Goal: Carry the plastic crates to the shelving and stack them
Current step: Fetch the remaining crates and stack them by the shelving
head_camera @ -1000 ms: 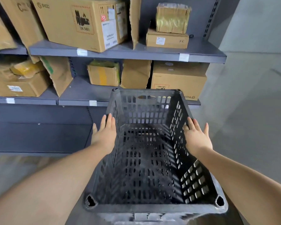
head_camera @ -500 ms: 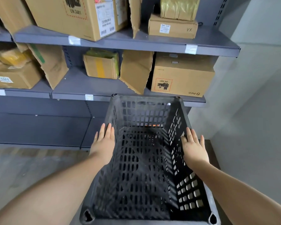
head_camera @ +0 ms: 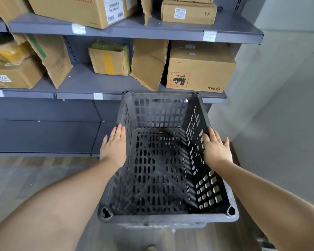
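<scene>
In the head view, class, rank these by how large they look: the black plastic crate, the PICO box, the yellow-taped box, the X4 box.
1. black plastic crate (nearest the camera, so flattered)
2. PICO box
3. X4 box and yellow-taped box: too alike to rank

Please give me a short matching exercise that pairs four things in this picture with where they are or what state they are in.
Things:
1. black crate
2. left hand
3. X4 box
4. PICO box

Places or states:
A. top shelf
B. flat against the crate's left outer wall
C. empty, held between both hands
D. middle shelf, far right

Pairs: 1-C, 2-B, 3-A, 4-D
</scene>
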